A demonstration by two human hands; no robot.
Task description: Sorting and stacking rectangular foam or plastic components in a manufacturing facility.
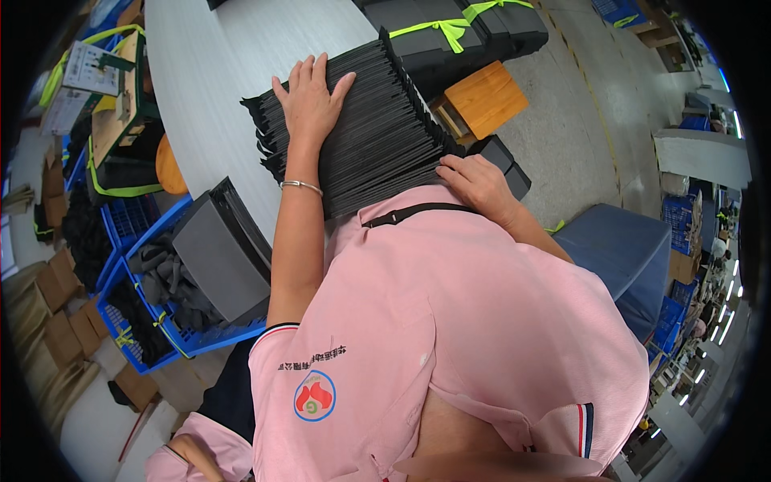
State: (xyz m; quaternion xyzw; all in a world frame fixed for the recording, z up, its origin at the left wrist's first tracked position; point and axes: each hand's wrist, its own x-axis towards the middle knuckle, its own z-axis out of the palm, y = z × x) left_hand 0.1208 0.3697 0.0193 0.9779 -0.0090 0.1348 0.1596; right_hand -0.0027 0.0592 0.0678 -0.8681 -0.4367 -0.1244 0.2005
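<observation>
A long row of thin black flat pieces [365, 120], packed on edge side by side, lies on the pale table [217, 60] in front of my body. My left hand [312, 104] lies on top of the row toward its left side, fingers spread and palm down. At the near right corner, my right hand [480, 186] has its bent fingers over the end of the row, gripping the edge pieces. Its thumb is hard to make out. The ends of the pieces stick out unevenly along the left side.
Black bundles tied with yellow-green strips [450, 36] sit at the far right, near a wooden stool [488, 98]. On my left, blue crates [144, 353] hold dark scraps beside a grey-black stack [221, 257]. A blue padded block [614, 249] stands right. Another person's arm [193, 456] shows lower left.
</observation>
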